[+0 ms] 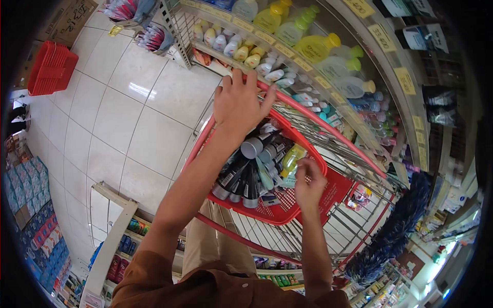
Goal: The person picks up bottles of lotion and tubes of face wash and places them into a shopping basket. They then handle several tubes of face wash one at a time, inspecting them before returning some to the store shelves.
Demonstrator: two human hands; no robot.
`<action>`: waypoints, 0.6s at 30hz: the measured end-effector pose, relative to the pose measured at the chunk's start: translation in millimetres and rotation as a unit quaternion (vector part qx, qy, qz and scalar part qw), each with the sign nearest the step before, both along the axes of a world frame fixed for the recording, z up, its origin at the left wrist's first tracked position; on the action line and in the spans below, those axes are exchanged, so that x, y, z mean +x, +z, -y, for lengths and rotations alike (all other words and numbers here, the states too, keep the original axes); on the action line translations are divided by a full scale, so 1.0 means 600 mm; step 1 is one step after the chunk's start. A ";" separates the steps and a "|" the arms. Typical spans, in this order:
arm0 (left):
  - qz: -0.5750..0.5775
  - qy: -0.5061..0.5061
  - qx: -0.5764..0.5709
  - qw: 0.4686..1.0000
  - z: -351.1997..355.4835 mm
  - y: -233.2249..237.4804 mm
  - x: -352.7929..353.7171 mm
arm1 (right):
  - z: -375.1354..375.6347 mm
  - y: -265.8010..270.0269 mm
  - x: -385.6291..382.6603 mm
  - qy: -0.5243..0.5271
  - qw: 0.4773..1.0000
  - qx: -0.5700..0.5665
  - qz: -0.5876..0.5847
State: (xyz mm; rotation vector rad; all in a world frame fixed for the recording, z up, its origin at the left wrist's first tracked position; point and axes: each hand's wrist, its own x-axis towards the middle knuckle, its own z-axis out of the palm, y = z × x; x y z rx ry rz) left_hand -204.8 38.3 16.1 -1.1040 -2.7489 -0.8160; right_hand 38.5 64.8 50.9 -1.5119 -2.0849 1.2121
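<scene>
My left hand [239,100] lies over the far red rail of a metal shopping cart [328,128], its fingers hooked across it. Inside the cart sits a red plastic basket [277,213]. Several dark tubes with silver-grey caps [251,148] fill much of it, jumbled together. A yellow bottle [292,156] rests against them on the right side. Just beside that bottle is my right hand [310,184], above the basket's right part. Its fingers are loosely bent, with a gap to the thumb, and I see nothing held in them.
Shelves with yellow and green capped bottles [318,47] and price tags run along the far right. A dark, feathery duster [395,231] hangs at the cart's right end. Stacked red baskets [52,68] stand on the tiled floor [154,128]. Another stocked shelf [115,246] is close on the left.
</scene>
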 end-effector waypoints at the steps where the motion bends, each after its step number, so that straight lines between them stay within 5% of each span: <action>1: -0.003 0.000 -0.001 1.000 -0.001 0.001 -0.001 | 0.003 -0.031 0.029 -0.004 0.997 -0.022 0.071; 3: -0.006 0.001 -0.007 1.000 0.001 0.001 0.003 | 0.010 -0.086 0.082 -0.012 0.974 -0.070 0.213; 9: -0.041 -0.001 -0.008 0.999 0.005 -0.007 0.005 | 0.026 -0.166 0.102 -0.020 0.957 -0.038 0.287; 14: -0.044 0.001 -0.007 0.999 0.015 -0.007 0.014 | 0.027 -0.182 0.139 -0.041 0.979 -0.015 0.201; 18: -0.042 0.007 -0.012 0.999 0.026 -0.008 0.019 | 0.019 -0.157 0.163 -0.198 0.958 -0.206 -0.032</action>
